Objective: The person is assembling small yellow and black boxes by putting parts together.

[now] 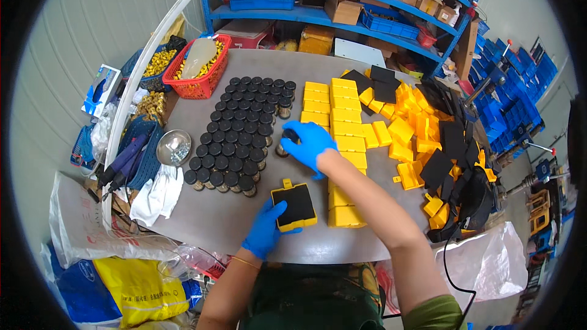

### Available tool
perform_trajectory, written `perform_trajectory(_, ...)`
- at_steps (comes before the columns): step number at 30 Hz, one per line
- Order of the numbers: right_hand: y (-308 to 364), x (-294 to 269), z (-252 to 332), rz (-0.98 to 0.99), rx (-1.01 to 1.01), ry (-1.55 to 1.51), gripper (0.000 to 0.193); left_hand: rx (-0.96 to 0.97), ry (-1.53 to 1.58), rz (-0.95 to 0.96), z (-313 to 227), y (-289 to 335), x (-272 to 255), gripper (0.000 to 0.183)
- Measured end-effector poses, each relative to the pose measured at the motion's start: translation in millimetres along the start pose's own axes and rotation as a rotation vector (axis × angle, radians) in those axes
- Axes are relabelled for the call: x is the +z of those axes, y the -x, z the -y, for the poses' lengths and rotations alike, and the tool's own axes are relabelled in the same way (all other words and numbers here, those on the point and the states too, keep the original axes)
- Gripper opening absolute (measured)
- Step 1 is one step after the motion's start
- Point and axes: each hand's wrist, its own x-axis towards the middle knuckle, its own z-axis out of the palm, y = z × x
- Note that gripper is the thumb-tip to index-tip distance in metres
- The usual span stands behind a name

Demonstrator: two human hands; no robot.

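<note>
My left hand (pixel 263 232), in a blue glove, is closed around the edge of a small yellow plastic case (pixel 307 222) lined with a black foam pad (pixel 296 203). The case lies open side up above the table's near edge, its latch tab pointing away from me. Over the middle of the table, my gloved right hand (pixel 313 148) has its fingers closed on a small black-capped cylinder (pixel 290 136), partly hidden by the fingers. To its left stand several rows of matching black-capped cylinders (pixel 235 134), upright and close together.
Stacked yellow cases (pixel 347 128) form columns right of centre. Beyond them lie loose yellow cases (pixel 400 131) and black foam sheets (pixel 453 139). A red basket (pixel 197 88) and a metal bowl of small parts (pixel 173 148) are at the left. Blue shelving (pixel 318 17) stands behind.
</note>
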Motion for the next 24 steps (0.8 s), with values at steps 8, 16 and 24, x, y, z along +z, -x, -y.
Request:
perform_trajectory(8, 121, -33, -7, 0.059, -0.349, -0.401, 0.041, 0.473, -0.448, 0.18, -32, 25, 45, 0.05)
perform_trajectory(16, 144, -52, -7, 0.291, -0.001, -0.791, 0.079, 0.045, -0.039, 0.256, -36, 46, 55, 0.063)
perform_trajectory(24, 151, -46, 0, 0.519, 0.045, -0.735, 0.074, -0.005, -0.072, 0.157, -21, 52, 44, 0.052)
